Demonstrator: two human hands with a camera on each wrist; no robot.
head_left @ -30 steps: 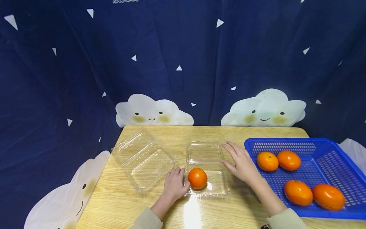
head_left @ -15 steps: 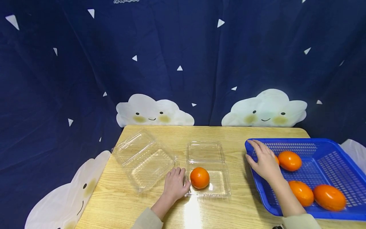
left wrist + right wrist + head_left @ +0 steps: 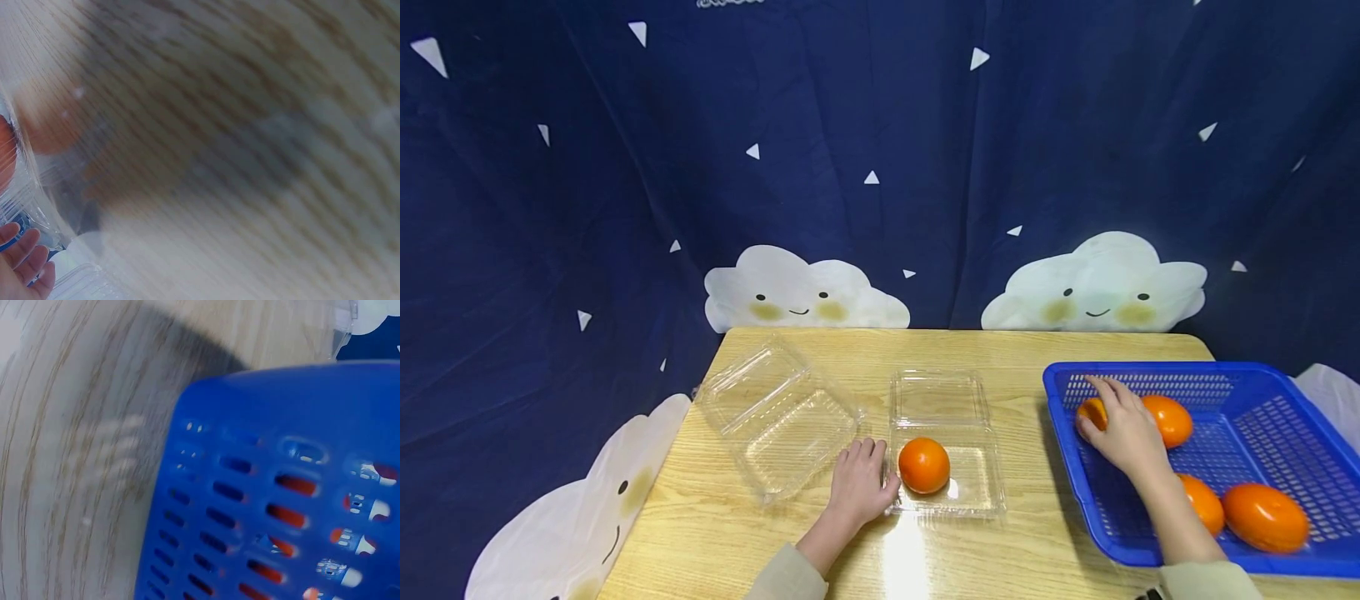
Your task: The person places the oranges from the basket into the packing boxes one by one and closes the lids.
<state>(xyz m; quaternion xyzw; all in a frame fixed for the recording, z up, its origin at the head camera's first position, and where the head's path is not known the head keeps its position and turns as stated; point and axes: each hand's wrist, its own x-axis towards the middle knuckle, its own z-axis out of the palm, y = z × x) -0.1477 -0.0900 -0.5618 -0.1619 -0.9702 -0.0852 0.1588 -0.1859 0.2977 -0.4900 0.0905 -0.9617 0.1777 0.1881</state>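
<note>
My right hand [image 3: 1125, 432] reaches into the blue basket [image 3: 1078, 483], its fingers and thumb curved round an orange [image 3: 1091, 412] at the basket's back left. The hand hides part of that fruit. On the table, my left hand [image 3: 859, 486] rests at the left edge of an opened clear plastic clamshell box [image 3: 973, 475], its thumb beside the rim. One orange [image 3: 924, 466] sits in the box's near half. The left wrist view catches several fingers [image 3: 28, 250] loosely spread. In the right wrist view, the basket's wall [image 3: 250, 425] hides the right hand.
A second opened clear clamshell box [image 3: 782, 421] lies askew at the left of the wooden table [image 3: 1022, 533]. More oranges stay in the basket: one [image 3: 1167, 421] right of the hand, one [image 3: 1202, 502] partly behind the forearm, another [image 3: 1266, 517] at the front right. A dark blue curtain [image 3: 880, 125] hangs behind.
My right hand has moved right, from beside the clamshell box over the basket's rim and down to the back-left orange. The boxed orange has shifted slightly right. My left hand has stayed put.
</note>
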